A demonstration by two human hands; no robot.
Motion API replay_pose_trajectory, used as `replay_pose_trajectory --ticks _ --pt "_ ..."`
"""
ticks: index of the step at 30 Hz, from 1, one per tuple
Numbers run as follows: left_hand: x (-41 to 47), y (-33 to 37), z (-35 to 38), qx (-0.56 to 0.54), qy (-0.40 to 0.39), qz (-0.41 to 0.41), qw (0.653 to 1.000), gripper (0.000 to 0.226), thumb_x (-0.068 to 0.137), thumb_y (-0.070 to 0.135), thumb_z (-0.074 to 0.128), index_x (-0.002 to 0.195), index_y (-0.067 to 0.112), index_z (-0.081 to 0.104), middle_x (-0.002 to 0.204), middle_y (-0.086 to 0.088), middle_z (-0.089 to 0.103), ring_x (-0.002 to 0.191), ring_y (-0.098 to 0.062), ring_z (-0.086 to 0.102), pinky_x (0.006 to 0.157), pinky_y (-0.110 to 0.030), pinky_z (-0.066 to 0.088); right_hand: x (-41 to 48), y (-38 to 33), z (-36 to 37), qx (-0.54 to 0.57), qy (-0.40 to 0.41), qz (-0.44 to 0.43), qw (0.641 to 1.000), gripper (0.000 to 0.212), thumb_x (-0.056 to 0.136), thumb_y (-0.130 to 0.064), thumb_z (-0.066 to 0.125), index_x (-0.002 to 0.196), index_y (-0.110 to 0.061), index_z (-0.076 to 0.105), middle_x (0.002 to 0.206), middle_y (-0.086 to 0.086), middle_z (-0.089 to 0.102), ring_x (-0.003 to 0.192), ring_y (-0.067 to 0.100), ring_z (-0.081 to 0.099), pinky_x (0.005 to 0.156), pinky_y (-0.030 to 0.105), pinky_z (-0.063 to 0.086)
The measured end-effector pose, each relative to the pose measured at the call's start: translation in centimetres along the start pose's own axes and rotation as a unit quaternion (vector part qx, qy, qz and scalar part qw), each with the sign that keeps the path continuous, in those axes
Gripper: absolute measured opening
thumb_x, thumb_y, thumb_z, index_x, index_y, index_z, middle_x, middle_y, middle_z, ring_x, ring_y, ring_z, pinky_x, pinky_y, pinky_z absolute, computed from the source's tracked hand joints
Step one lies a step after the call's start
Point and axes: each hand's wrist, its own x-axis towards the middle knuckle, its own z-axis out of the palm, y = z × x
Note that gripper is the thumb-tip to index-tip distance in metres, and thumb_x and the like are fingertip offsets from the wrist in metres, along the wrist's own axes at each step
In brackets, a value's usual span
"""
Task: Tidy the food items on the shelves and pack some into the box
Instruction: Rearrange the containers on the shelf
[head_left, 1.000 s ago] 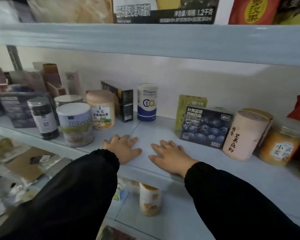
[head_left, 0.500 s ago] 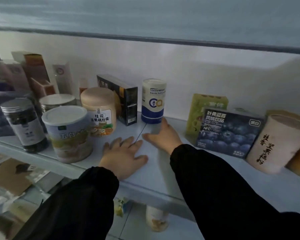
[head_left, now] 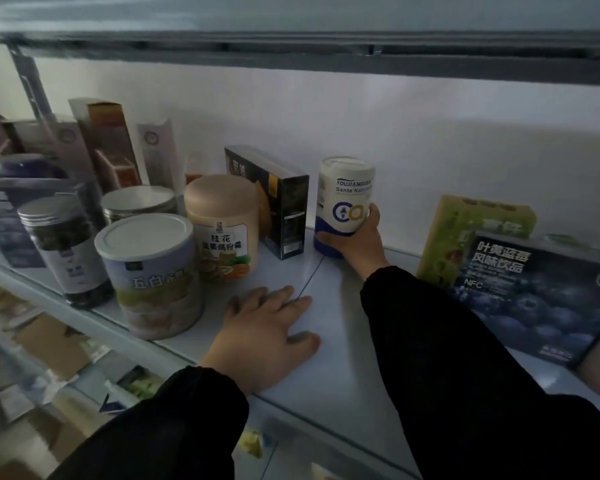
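Pale grey and smooth, the shelf (head_left: 333, 368) is crossed by a thin seam, and two black sleeves are stretched over its front edge. Nearest the camera, the left hand (head_left: 260, 337) is laid palm down on the bare board, its fingers straight and slightly spread, with nothing held. Just left of it, a round tin (head_left: 153, 275) with a cream plastic lid and a printed label is stood upright by the front edge. Beside that is a clear jar (head_left: 65, 247) with a ribbed silver lid and dark contents. To the right, a dark blue carton (head_left: 541, 296) printed with blueberries is propped up, and a green box (head_left: 471, 230) is partly hidden behind it. Farther in, a beige tub (head_left: 222, 220) with a rounded matte lid is set close against a glossy black box (head_left: 278, 202) stood on end. Near that box, by the back of the shelf, a white and blue canister (head_left: 345, 199) is held upright. The right hand (head_left: 355, 244) is curled round its lower part in a firm grip. Its base appears to rest on the board, though this is hidden by the fingers. Behind everything, a plain white wall (head_left: 430, 133) is seen.
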Motion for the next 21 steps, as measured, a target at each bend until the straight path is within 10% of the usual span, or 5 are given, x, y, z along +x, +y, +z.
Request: replay_pose_trajectory --ticks 9,21 --pt "0.0 0.1 -0.2 -0.011 0.0 -0.006 1.0 0.07 0.095 0.075 0.037 0.159 0.054 0.015 0.171 0.022 0.008 0.158 -0.016 0.004 0.127 -0.05 0.003 -1.9 0.1 -0.2 -0.043 0.006 -0.009 0.999 0.097 0.06 -0.049 0.096 0.127 -0.029 0.031 0.129 -0.004 0.061 0.113 0.019 0.064 0.096 0.038 0.057" --pt "-0.1 0.2 -0.3 -0.013 -0.001 -0.011 1.0 0.068 0.097 0.072 0.039 0.159 0.053 0.02 0.171 0.022 0.011 0.158 -0.017 0.007 0.127 -0.049 0.005 -5.3 0.2 -3.1 -0.036 -0.03 0.032 0.998 0.104 0.084 -0.035 0.086 0.162 -0.016 0.019 0.162 0.009 0.04 0.142 0.027 0.047 0.099 0.028 0.037"
